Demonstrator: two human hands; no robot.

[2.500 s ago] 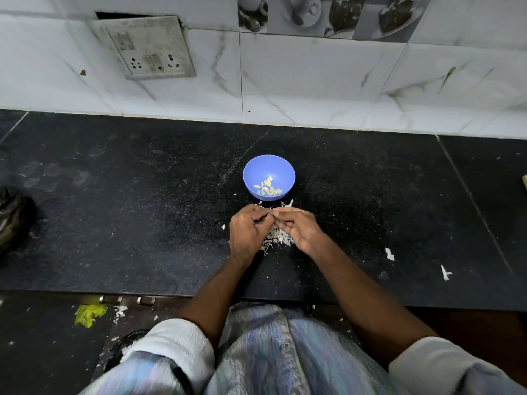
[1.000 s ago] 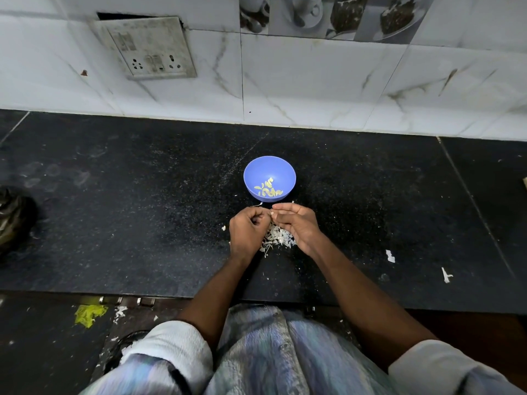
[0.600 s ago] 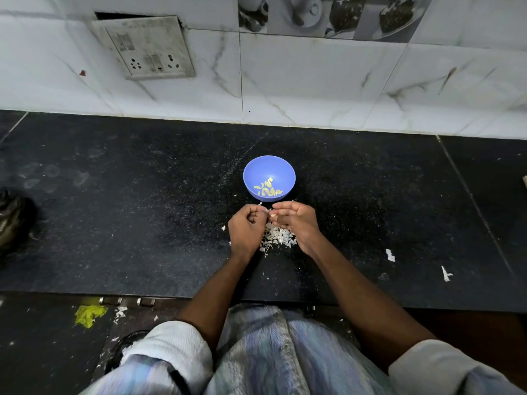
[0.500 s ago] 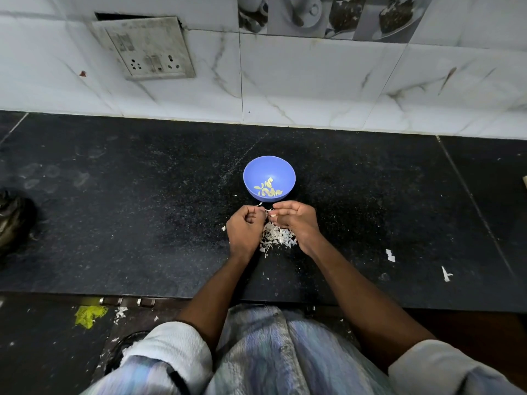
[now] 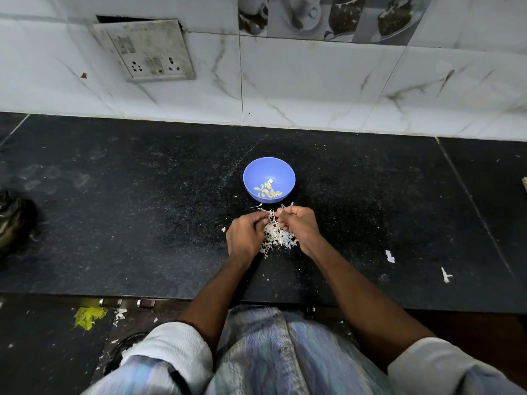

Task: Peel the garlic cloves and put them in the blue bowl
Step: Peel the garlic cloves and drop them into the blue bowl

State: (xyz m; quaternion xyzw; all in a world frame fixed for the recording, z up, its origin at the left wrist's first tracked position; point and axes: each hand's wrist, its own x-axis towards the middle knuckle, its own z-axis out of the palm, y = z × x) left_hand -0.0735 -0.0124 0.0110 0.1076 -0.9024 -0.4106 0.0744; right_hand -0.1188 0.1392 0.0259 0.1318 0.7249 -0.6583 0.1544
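Black speckled stone forms the surface (image 5: 142, 223), which runs from a white marbled tile wall (image 5: 313, 89) at the back to a front edge just before the person's lap. A seam crosses it on the right, and wide bare stretches lie to both sides of the hands. A socket plate (image 5: 145, 49) sits on the wall up left, and a dark crumpled bag (image 5: 12, 220) lies at the far left edge. Two white scraps (image 5: 390, 256) lie well to the right of the hands.

A blue bowl (image 5: 269, 169) stands near the middle of the surface, just beyond the hands and apart from them, with several peeled garlic cloves (image 5: 268, 191) lying in its bottom. Between the bowl and the front edge, a heap of white garlic skins (image 5: 275, 236) lies on the stone.

The left hand (image 5: 245, 235) and the right hand (image 5: 299, 225) hover close together over this heap, knuckles up, fingers curled inward. Their fingertips meet over the far side of the heap, where a bit of white skin shows between them. Both appear to pinch something small there, but whether it is a clove cannot be told, since the fingers hide it. Bare forearms reach back to white rolled sleeves (image 5: 176, 349).
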